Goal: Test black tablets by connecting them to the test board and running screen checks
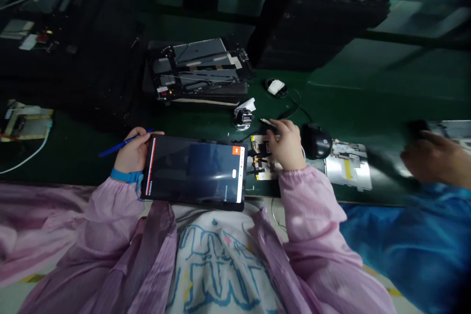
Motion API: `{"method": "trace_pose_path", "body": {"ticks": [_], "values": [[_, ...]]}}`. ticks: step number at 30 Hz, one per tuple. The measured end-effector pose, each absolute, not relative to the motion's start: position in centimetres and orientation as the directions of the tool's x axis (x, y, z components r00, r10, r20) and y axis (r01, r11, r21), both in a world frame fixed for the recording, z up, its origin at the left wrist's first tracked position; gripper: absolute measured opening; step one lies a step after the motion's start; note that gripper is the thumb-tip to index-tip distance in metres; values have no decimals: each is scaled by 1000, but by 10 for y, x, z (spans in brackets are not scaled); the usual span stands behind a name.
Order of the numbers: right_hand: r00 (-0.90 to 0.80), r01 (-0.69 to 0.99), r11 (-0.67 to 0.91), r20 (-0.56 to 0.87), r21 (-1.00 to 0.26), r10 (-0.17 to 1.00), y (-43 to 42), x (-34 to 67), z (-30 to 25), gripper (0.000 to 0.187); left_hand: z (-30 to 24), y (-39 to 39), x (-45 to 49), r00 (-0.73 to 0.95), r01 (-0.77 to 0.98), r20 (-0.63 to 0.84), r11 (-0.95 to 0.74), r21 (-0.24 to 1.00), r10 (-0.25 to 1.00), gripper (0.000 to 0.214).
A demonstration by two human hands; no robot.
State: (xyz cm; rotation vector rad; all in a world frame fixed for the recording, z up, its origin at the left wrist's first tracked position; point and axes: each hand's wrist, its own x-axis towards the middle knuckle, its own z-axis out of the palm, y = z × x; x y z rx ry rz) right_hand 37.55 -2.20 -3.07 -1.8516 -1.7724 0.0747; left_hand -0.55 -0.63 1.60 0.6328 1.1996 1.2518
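Right now my left hand (131, 154) grips the left edge of a tablet (191, 171), with a blue pen (114, 148) also caught among the fingers and a blue strap (125, 175) round that wrist. The tablet lies flat in front of me at the bench edge, its screen mostly dark; I cannot tell what bears its weight. My right hand (289, 144) is just beyond the tablet's right side, over a pale panel (270, 175) with black cables between it and the tablet. Those fingers are bunched together, pinching a white cable (265, 121) whose tip pokes out past them. Near this hand sit a black mouse-shaped thing (318, 141) and a silvery metal plate (338, 169). Farther right is a co-worker's blurred hand (437, 157).
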Motion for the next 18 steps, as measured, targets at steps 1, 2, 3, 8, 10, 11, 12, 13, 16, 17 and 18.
{"method": "trace_pose_path", "body": {"ticks": [1, 2, 3, 8, 10, 11, 12, 13, 16, 17, 18], "values": [[145, 913, -7, 307, -409, 940, -12, 375, -31, 25, 16, -6, -5, -129, -369, -329, 263, 891, 935, 16], [178, 918, -55, 284, -394, 942, -3, 374, -30, 21, 16, -5, -5, -133, -370, -330, 262, 891, 935, 17], [208, 917, -90, 273, -388, 939, 5, 374, -29, 16, 17, -5, -6, -134, -373, -330, 261, 891, 934, 17], [217, 762, 48, 324, -646, 921, -5, 367, -5, 9, 17, -4, -5, -141, -356, -309, 242, 902, 941, 21], [151, 632, 127, 281, -765, 948, -31, 362, 6, 13, 18, -3, -4, -150, -334, -292, 230, 914, 944, 22], [97, 594, 150, 255, -790, 962, -44, 359, 10, 14, 18, -3, -3, -159, -323, -284, 222, 920, 946, 23], [47, 576, 174, 245, -798, 968, -58, 356, 12, 14, 18, -3, -2, -171, -311, -276, 214, 926, 946, 24], [7, 576, 196, 245, -793, 970, -70, 354, 14, 14, 18, -2, -1, -185, -301, -270, 207, 931, 945, 25], [-48, 600, 250, 278, -759, 959, -96, 349, 10, 12, 19, -1, 2, -213, -278, -245, 182, 943, 946, 27], [-51, 606, 261, 290, -752, 956, -101, 348, 7, 11, 19, 0, 2, -217, -275, -236, 173, 946, 947, 27], [-51, 609, 267, 299, -747, 953, -104, 347, 3, 11, 19, 1, 2, -216, -274, -230, 167, 947, 949, 27]]}}
